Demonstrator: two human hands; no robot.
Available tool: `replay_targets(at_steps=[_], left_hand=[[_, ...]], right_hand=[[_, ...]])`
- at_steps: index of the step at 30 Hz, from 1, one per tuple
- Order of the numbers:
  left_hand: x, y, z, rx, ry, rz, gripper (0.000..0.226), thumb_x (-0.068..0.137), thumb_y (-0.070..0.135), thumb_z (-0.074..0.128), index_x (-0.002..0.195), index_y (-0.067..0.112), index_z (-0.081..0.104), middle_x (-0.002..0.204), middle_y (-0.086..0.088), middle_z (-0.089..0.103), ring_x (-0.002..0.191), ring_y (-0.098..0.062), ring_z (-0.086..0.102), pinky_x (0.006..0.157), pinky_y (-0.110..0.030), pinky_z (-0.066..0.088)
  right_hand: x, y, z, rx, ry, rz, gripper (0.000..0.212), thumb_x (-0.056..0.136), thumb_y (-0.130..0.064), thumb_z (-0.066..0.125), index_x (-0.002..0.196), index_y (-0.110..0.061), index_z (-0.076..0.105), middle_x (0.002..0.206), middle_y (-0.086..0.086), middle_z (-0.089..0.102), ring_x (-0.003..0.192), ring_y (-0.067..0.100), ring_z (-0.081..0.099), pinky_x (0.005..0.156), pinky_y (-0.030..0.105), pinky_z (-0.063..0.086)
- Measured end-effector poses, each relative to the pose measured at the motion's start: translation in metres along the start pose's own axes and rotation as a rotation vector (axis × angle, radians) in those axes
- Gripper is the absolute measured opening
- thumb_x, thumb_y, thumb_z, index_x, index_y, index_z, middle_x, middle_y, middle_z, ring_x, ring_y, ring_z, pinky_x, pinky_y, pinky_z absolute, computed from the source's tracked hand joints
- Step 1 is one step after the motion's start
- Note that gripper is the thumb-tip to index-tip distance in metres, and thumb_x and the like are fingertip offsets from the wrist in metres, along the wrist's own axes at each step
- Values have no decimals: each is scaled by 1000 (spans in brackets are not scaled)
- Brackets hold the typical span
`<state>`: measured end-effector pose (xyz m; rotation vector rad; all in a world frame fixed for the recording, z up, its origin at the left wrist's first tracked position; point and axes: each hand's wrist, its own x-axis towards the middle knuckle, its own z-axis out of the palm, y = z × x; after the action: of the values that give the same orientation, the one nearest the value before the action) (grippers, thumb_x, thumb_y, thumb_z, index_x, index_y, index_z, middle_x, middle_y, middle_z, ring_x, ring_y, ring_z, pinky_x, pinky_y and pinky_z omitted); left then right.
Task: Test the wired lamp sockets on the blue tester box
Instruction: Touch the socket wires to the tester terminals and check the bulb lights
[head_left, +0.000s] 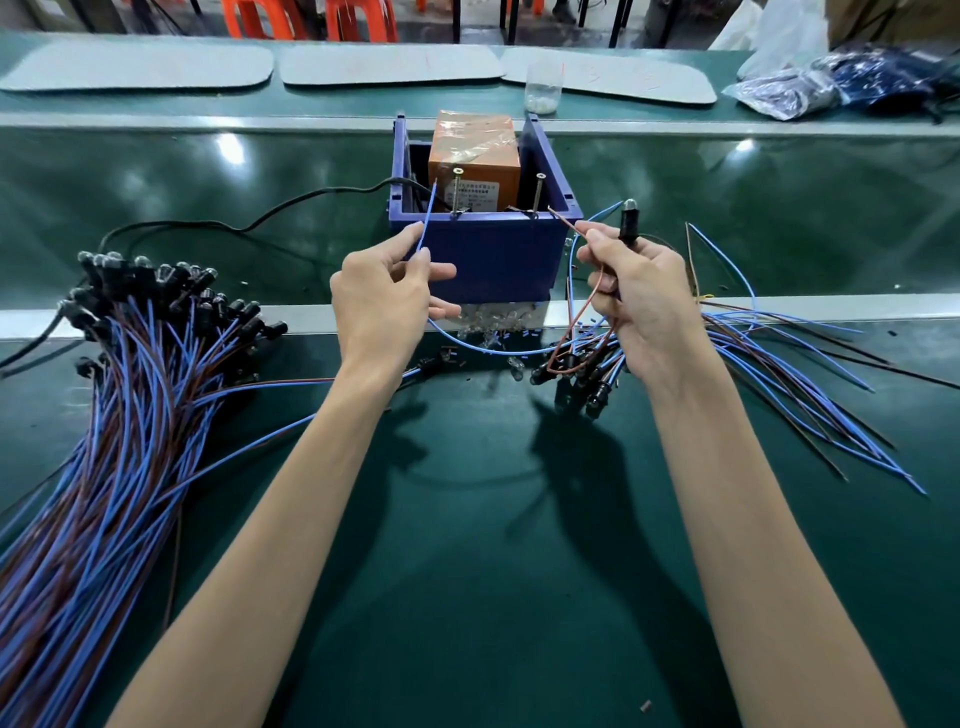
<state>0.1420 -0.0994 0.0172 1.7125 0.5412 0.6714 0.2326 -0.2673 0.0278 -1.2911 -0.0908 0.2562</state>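
Pinching one blue wire (427, 223) before the box (493, 254), the left hand (384, 301) sits near two posts (457, 192); the right hand (644, 301) grips one socket (627, 226), pinching its brown wire (566, 221). The bundle (119, 395) left of the box is cut off.

No text can be read with certainty. The only print in view is a pale label (475, 193) on the front face of the orange tape-wrapped block (474, 150) that sits inside the blue tester box (493, 254), in the upper middle of the frame. It carries several lines of small dark characters, too blurred to make out as words or numbers.
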Motion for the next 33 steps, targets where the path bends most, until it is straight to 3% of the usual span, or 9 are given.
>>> replay_targets(at_steps=[5, 11, 33], left_hand=[[1, 1, 0, -33, 15, -35, 29, 97, 9, 50, 123, 13, 62, 74, 11, 72, 49, -11, 67, 53, -16, 50], [1, 4, -1, -72, -82, -62, 22, 99, 9, 46, 109, 22, 61, 67, 10, 72, 46, -8, 62, 51, -14, 46], [4, 6, -2, -32, -27, -103, 32, 100, 6, 38, 96, 21, 65, 64, 5, 56, 36, -4, 50, 46, -13, 41]], right_hand=[[-1, 1, 0, -20, -6, -15, 14, 95, -7, 55, 92, -13, 67, 64, -8, 58, 46, 1, 32, 37, 11, 23], [-3, -1, 0, -61, 0, -21, 18, 96, -8, 53, 94, -15, 69, 68, -7, 59, 46, 2, 34, 37, 11, 24], [-4, -6, 0, -7, -34, 11, 25, 93, 2, 44, 97, -7, 67, 67, -4, 50, 52, 6, 25, 36, 14, 17]])
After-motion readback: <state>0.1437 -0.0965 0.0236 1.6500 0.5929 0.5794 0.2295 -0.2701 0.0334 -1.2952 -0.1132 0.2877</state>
